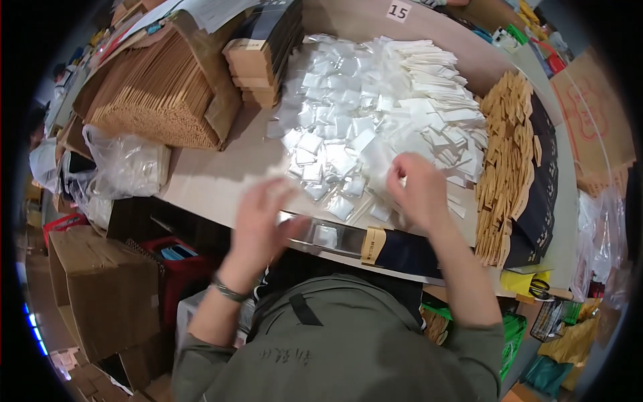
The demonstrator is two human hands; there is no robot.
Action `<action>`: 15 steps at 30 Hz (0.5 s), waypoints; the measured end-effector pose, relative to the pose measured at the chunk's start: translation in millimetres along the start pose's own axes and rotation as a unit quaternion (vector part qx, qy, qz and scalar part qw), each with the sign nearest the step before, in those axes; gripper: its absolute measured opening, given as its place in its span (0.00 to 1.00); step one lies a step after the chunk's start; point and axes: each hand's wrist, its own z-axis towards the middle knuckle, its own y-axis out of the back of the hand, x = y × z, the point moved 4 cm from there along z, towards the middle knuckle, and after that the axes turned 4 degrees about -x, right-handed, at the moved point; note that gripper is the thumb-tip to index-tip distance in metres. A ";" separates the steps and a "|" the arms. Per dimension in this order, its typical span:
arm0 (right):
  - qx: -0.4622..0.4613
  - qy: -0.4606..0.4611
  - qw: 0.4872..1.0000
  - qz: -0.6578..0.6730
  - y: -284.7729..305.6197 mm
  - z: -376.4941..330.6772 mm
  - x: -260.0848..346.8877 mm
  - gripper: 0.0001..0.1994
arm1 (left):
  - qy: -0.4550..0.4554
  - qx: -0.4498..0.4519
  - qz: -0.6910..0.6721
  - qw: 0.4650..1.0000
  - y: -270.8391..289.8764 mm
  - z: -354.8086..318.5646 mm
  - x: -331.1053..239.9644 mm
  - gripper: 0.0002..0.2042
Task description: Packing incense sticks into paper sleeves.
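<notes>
Blurred by motion, my left hand (pixel 261 218) is over the near table edge, at the left end of a long dark pouch (pixel 402 249) with a clear window and a tan band. A small white packet (pixel 326 236) shows through that window. My right hand (pixel 420 191) is curled with its fingers pressed together, at the near side of the heap; what they hold, if anything, is too small to make out. In front of both hands spread clear square sachets (pixel 328 110) with white contents. Flat white paper packets (pixel 435 87) lie to their right.
A row of tan-topped dark pouches (pixel 506 167) lines the right side. Kraft paper sleeves (pixel 157 94) in an opened wrap and a stack of dark pouches (pixel 258 60) stand at the left. A raised board (pixel 455 43) borders the back; a cardboard box (pixel 107 288) stands low left.
</notes>
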 end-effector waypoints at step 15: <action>0.225 0.066 0.971 0.047 -65.8 -81.5 63.7 0.06 | 0.141 0.085 0.254 0.953 108.4 175.9 208.6 0.09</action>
